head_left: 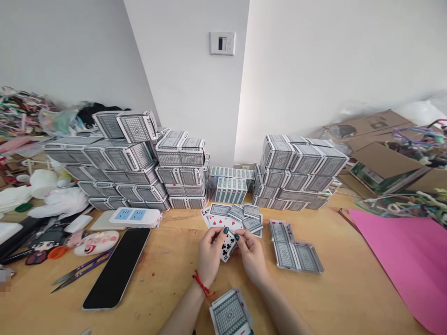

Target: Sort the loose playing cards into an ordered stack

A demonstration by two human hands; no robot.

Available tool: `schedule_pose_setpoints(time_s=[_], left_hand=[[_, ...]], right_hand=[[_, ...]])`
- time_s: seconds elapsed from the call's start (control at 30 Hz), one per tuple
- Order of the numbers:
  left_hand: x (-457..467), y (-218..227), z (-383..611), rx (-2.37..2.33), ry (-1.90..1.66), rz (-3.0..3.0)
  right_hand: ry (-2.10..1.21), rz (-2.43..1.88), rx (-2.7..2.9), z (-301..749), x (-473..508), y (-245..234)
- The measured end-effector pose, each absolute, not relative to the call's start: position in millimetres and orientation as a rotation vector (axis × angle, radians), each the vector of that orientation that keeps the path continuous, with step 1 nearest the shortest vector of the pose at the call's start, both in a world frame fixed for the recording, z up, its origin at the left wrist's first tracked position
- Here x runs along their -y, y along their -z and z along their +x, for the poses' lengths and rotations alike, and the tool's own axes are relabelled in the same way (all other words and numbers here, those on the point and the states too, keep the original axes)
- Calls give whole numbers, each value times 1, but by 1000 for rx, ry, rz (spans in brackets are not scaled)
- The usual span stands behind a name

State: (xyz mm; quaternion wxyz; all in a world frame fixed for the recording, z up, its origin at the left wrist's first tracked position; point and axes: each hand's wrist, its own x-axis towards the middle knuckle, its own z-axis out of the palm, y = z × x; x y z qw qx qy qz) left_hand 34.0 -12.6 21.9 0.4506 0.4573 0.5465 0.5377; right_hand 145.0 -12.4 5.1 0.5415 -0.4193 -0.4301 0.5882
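Between my hands is a playing card (227, 247) with black clubs facing me. My left hand (211, 245) pinches its upper left edge, and my right hand (248, 251) grips the upper right; fingers behind the card are hidden. Just beyond them lie loose playing cards (251, 211), some face down with grey-green backs and some showing red hearts. To the right sits a folded piece made of cards (295, 249), with raised edges. Below my wrists, near the front edge, is a box-like piece made of cards (230, 316).
Stacked card blocks rise at the left (122, 163) and right (303, 167). Several small card packs (231, 188) stand between them. A phone (118, 267), purple-handled scissors (85, 270) and a white case (136, 217) lie left; pink paper (401, 260) and an open carton (391, 167) are right.
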Motion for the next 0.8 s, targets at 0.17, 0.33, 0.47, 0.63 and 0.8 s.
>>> schedule_pose_setpoints(time_s=[0.17,0.33,0.47,0.63,0.8], left_hand=[[9,-14,31,-1301,-1383,1082],[5,-3,28,-1373,-1397,1055],[5,-2,27,-1324,-1391,1050],[8,-4,30,-1289,-1353,1077],[9,-8,31,-1275,-1311,1117]], right_hand=[[-1316,-1018,877,147,9,1],[-1254,-1096,903,147,11,-3],[-1253,-1142,932,149,12,-9],[-1193,-1147,968,150,11,-12],[-1189,-1132,945,150,10,-10]])
